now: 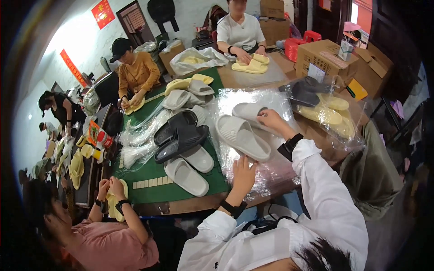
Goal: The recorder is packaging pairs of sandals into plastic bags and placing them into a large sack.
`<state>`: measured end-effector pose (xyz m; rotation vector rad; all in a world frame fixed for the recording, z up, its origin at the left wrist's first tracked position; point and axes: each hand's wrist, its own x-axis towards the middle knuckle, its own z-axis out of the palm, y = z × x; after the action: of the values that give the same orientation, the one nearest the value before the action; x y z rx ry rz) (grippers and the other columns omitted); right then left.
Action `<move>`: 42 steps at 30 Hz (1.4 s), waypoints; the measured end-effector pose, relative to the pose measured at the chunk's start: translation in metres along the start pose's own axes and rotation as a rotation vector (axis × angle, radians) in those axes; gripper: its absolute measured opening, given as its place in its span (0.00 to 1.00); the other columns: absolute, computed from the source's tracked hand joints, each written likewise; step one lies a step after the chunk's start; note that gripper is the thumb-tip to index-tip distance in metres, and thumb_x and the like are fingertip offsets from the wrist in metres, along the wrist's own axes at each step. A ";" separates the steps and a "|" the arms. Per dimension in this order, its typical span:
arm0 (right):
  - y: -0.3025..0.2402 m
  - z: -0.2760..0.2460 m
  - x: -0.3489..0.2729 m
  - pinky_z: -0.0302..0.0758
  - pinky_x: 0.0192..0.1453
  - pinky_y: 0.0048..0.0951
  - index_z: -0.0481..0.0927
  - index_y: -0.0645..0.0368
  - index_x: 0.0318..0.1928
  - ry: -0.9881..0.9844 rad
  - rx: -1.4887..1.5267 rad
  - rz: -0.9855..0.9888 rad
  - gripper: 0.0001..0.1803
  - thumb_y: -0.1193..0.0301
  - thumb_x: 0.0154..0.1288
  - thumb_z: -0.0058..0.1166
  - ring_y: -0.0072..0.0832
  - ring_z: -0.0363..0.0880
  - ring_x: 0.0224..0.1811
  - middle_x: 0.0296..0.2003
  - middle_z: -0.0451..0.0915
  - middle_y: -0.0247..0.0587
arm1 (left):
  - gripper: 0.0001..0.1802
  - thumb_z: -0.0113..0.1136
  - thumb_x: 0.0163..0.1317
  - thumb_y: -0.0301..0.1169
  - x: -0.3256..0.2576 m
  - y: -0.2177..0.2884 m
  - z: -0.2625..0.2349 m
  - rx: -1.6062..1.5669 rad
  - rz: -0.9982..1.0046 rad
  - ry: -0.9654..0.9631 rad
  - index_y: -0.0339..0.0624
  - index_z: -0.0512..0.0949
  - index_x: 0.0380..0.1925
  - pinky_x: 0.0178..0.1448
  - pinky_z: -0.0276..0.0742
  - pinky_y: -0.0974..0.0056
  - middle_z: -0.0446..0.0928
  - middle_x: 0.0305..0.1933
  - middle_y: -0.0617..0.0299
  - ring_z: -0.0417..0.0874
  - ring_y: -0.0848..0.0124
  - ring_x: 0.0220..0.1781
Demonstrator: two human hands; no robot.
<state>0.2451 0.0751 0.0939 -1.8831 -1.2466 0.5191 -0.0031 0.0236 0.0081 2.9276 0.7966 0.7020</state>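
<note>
Slippers: left hand (242, 175) lies spread near one (242, 137), right hand (270, 118) pinches another (246, 110).

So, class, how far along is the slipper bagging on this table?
Done: yellow slippers lie bagged at right. In hand: the right hand is on a grey slipper, the left hand flat on the clear bags. Left: a pile of loose slippers, unbagged.

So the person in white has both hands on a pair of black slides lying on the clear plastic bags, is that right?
Not quite. The head view shows the slides are pale grey, not black. The left hand and the right hand do touch them, on the clear plastic bags. The black slides lie further left.
</note>
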 end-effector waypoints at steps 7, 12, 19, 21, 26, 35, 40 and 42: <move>-0.001 0.027 0.011 0.74 0.39 0.37 0.81 0.59 0.30 0.207 -0.053 -0.014 0.10 0.66 0.51 0.53 0.42 0.79 0.32 0.28 0.81 0.47 | 0.19 0.49 0.56 0.29 -0.002 -0.001 -0.005 -0.009 -0.013 -0.017 0.46 0.75 0.49 0.67 0.50 0.41 0.65 0.59 0.39 0.63 0.49 0.64; -0.004 0.037 -0.005 0.73 0.41 0.34 0.82 0.59 0.35 -0.203 0.117 -0.085 0.14 0.63 0.50 0.58 0.42 0.78 0.35 0.28 0.79 0.47 | 0.18 0.49 0.57 0.30 -0.004 -0.002 -0.001 -0.022 -0.023 -0.007 0.47 0.76 0.48 0.67 0.51 0.41 0.65 0.58 0.41 0.63 0.50 0.63; -0.002 0.047 -0.014 0.69 0.50 0.37 0.75 0.53 0.54 -0.204 -0.287 -0.280 0.28 0.58 0.52 0.57 0.47 0.71 0.47 0.39 0.73 0.49 | 0.18 0.53 0.56 0.32 0.001 0.000 -0.007 0.042 0.029 0.041 0.47 0.75 0.48 0.65 0.54 0.43 0.68 0.55 0.43 0.65 0.51 0.62; -0.014 0.033 -0.033 0.69 0.49 0.35 0.73 0.54 0.55 -0.233 -0.227 -0.301 0.28 0.60 0.53 0.57 0.44 0.71 0.45 0.39 0.72 0.49 | 0.20 0.52 0.56 0.35 0.003 -0.003 -0.013 0.059 0.005 -0.176 0.47 0.75 0.49 0.66 0.52 0.44 0.69 0.57 0.47 0.65 0.53 0.62; -0.061 -0.034 -0.132 0.66 0.56 0.27 0.69 0.60 0.58 -0.436 0.220 -0.182 0.26 0.69 0.59 0.55 0.32 0.71 0.50 0.47 0.74 0.46 | 0.27 0.51 0.57 0.39 0.007 -0.011 -0.006 -0.088 0.000 -0.088 0.49 0.67 0.58 0.67 0.51 0.47 0.67 0.62 0.56 0.64 0.58 0.64; -0.044 -0.119 -0.217 0.60 0.59 0.26 0.68 0.63 0.59 -0.926 0.247 -0.245 0.27 0.73 0.58 0.56 0.29 0.65 0.54 0.50 0.70 0.43 | 0.09 0.54 0.51 0.33 0.037 -0.028 -0.038 -0.091 0.146 -0.219 0.42 0.77 0.30 0.40 0.71 0.56 0.73 0.36 0.55 0.74 0.59 0.41; -0.042 -0.117 -0.222 0.60 0.61 0.26 0.65 0.61 0.62 -1.041 0.219 -0.190 0.30 0.71 0.58 0.57 0.30 0.65 0.56 0.53 0.70 0.45 | 0.09 0.54 0.56 0.32 0.054 -0.036 -0.041 -0.177 0.053 -0.082 0.41 0.80 0.31 0.40 0.73 0.54 0.77 0.31 0.53 0.76 0.54 0.36; -0.039 -0.115 -0.220 0.60 0.61 0.26 0.65 0.62 0.62 -1.051 0.224 -0.196 0.30 0.71 0.59 0.57 0.29 0.65 0.56 0.53 0.70 0.45 | 0.08 0.52 0.57 0.31 0.058 -0.032 -0.042 -0.279 0.047 0.046 0.41 0.79 0.30 0.38 0.74 0.56 0.77 0.30 0.53 0.77 0.54 0.34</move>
<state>0.2092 -0.1608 0.1736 -1.2482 -1.8761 1.5769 0.0085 0.0763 0.0653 2.6953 0.5810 0.8138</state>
